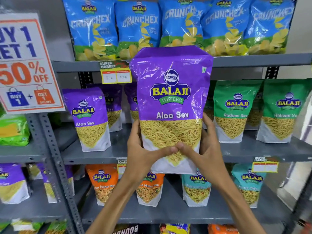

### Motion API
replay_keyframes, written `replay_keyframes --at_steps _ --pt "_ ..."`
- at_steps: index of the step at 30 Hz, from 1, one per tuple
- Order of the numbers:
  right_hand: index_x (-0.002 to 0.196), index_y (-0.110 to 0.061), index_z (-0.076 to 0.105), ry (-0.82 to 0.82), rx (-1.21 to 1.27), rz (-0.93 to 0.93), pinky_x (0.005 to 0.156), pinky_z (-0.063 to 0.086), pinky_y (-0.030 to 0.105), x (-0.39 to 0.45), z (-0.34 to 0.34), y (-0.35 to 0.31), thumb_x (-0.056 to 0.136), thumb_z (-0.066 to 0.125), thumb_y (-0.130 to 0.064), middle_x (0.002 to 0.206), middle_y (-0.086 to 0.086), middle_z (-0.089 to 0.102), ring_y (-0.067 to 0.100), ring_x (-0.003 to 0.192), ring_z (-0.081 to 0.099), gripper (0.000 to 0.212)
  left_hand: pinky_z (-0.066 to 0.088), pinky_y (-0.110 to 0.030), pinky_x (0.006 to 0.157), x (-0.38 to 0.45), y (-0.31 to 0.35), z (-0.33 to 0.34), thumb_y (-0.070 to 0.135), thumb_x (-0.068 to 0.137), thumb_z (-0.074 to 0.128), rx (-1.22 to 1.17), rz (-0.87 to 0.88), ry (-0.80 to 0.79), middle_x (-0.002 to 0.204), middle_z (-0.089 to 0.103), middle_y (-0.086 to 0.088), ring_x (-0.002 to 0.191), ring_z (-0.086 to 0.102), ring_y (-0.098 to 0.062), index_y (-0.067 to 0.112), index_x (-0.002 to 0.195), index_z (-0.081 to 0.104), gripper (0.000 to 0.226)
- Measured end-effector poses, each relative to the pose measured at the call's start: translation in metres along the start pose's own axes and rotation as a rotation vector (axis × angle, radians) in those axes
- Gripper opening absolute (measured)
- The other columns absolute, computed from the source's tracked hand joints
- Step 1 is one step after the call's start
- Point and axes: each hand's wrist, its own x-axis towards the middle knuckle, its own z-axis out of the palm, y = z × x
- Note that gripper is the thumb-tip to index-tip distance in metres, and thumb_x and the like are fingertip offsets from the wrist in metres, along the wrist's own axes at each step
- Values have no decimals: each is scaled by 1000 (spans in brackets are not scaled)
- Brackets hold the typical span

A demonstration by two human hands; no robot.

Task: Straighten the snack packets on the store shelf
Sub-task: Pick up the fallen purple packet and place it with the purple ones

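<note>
Packet in hand: purple Aloo Sev packet (171,105), upright and label-forward, lifted clear of the middle shelf (263,150) and held in front of it.
My left hand (143,146): clasped on the packet's lower left edge, thumb laid across the front.
My right hand (205,146): clasped on the lower right edge; the two thumbs meet at the centre of the clear window.
Gap to fill: the open stretch of middle shelf between the front Aloo Sev packet (88,119) at left and the green Ratlami Sev packets (236,110) at right.
Behind: more purple packets, partly hidden by the one I hold.
Step, as I judge it: set the base down flat, label square to the aisle, front edge level with its neighbours.
Technique: I should keep the grip low and light so the contents settle evenly and the pouch stands by itself.
Above: Crunchex bags (182,26), leaning unevenly.
</note>
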Motion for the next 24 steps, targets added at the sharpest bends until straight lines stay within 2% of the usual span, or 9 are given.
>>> replay_keyframes --at_steps 4,7,13,14,16,18,21,22,24 --pt "152 -28 41 -16 5 83 103 57 34 -2 0 21 77 89 -37 143 1 65 23 133 64 89 61 -28 89 -2 -18 -9 6 53 101 19 -30 2 126 75 -3 117 73 -20 24 132 57 92" --pt "144 -25 50 -20 -13 145 100 58 37 0 -1 51 78 89 -28 136 3 70 23 126 69 77 61 -25 86 2 -44 -17 9 51 102 50 -69 24 124 75 -2 115 74 -17 20 133 56 94" --pt "127 -33 60 20 -62 228 88 59 26 34 12 120 74 89 -15 122 -6 76 11 111 74 63 60 -20 81 41 -110 -42 4 48 102 185 -183 77 117 78 5 107 75 -7 17 131 57 95" --pt "125 -32 61 27 -72 237 88 59 27 43 15 131 72 90 -16 119 -8 76 10 109 74 62 60 -19 81 51 -118 -46 5 48 103 209 -195 85 117 77 5 107 74 -5 17 132 57 96" --pt "124 -28 62 34 -80 253 91 60 37 63 23 151 70 90 -16 118 -4 77 17 110 74 62 59 -17 80 73 -131 -55 4 47 103 239 -214 98 118 76 3 105 73 -5 16 131 57 97" --pt "130 -18 59 24 -62 266 100 58 52 84 35 170 70 89 -12 125 10 74 31 118 71 68 59 -17 77 94 -141 -65 -1 46 102 262 -220 110 112 76 7 100 72 -3 19 127 58 94" --pt "140 -5 49 15 -25 287 103 54 58 109 58 191 68 87 -7 133 24 67 44 125 64 82 58 -13 70 121 -152 -82 -8 45 99 292 -214 127 98 77 20 90 72 9 26 119 56 92" --pt "141 -2 47 9 -21 299 102 56 55 114 65 197 68 86 -5 133 26 67 41 122 66 83 57 -12 69 127 -155 -88 -11 45 98 304 -214 136 97 77 19 88 71 11 27 118 56 92" --pt "141 3 46 -4 -27 314 94 61 37 122 78 209 67 85 -3 128 24 68 21 109 72 83 57 -13 69 135 -161 -99 -15 45 96 324 -227 164 102 74 10 90 72 3 27 115 55 91"
